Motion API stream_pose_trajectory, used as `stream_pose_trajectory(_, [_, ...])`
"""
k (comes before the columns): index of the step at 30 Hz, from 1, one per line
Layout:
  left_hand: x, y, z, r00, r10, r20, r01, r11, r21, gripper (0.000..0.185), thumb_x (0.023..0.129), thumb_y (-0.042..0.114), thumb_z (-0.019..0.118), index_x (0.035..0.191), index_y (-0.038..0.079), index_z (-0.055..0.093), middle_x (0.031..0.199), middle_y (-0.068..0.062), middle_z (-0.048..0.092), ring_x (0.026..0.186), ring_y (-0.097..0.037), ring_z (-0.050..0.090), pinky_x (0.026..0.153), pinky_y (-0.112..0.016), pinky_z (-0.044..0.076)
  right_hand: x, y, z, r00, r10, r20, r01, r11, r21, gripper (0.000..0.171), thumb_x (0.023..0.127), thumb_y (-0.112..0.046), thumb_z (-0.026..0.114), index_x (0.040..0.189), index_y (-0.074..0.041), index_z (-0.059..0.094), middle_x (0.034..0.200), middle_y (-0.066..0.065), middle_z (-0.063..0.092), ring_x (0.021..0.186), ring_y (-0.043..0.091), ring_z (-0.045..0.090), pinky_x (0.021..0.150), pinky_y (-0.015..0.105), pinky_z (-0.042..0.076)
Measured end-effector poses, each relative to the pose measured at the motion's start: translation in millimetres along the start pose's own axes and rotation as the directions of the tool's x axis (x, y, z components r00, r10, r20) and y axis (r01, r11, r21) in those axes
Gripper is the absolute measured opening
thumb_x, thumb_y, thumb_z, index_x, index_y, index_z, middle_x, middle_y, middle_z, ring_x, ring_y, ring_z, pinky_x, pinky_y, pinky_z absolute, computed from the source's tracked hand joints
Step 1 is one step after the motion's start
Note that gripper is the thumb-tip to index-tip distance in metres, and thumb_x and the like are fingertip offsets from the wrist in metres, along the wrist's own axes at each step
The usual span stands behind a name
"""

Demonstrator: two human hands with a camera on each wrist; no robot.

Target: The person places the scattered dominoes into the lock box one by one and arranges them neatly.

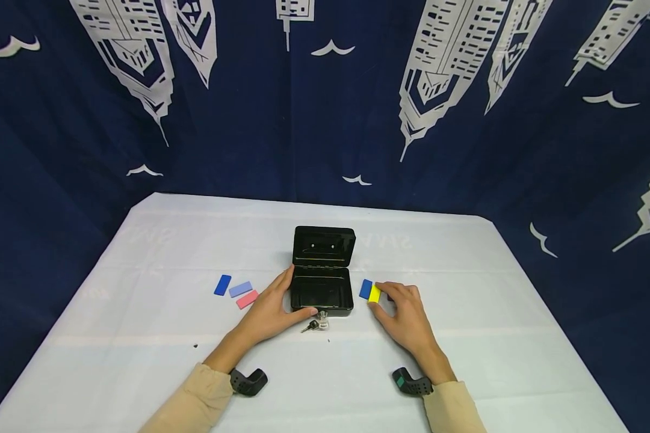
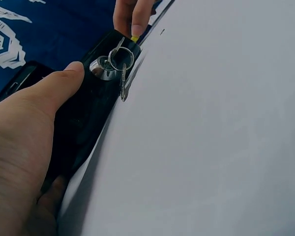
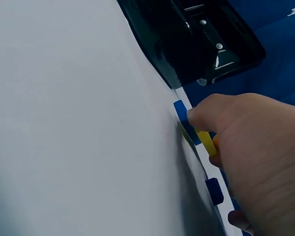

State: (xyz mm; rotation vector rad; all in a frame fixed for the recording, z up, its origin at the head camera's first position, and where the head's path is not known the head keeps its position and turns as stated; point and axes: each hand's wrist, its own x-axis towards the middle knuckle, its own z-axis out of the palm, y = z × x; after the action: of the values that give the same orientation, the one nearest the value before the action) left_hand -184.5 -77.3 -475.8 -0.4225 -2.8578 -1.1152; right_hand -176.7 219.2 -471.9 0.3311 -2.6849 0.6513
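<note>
Head: I have the right hand (image 1: 408, 316) pinching the yellow block (image 1: 375, 294), its long axis pointing mostly forward; the open box (image 1: 322, 291) lies left. Left wrist: the left hand (image 2: 22, 137) grips the box, thumb beside the lock (image 2: 101, 70). Right wrist: the yellow block adjoins a blue block (image 3: 182, 114).

Both arms (image 1: 195, 400) extended forward, the left hand (image 1: 268, 311) spread with thumb (image 1: 301, 314) outstretched, the right hand (image 1: 406, 319) bent into a pinch.

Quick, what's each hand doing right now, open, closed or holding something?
Left hand: holding the black box at its front left corner.
Right hand: pinching the yellow block.
</note>
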Motion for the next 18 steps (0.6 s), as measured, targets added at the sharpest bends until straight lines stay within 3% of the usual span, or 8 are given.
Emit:
stream_pose_trajectory(7, [-0.6,0.1,1.0,1.0,0.0,-0.013,0.0,1.0,0.001,0.107,0.063,0.072,0.06,0.145,0.027,0.009,0.15,0.001,0.023,0.135,-0.019,0.03,0.103,-0.044,0.036,1.7,-0.5,0.9,0.998,-0.041,-0.045,0.043,0.998,0.041,0.04,0.078,-0.033,0.068,0.113,-0.015,0.062,0.113,0.0,0.061,0.097,0.016,0.046,0.08,0.031,0.04])
stream_pose_trajectory(18, [-0.2,1.1,-0.3,1.0,-0.003,-0.005,0.003,1.0,-0.006,0.107,0.063,0.074,0.059,0.145,0.028,0.009,0.15,0.0,0.023,0.135,-0.019,0.029,0.104,-0.044,0.035,7.9,-5.4,0.2,0.998,0.0,-0.059,0.008,0.99,0.141,0.037,0.079,-0.031,0.068,0.113,-0.019,0.061,0.112,-0.002,0.06,0.092,0.012,0.049,0.076,0.028,0.042])
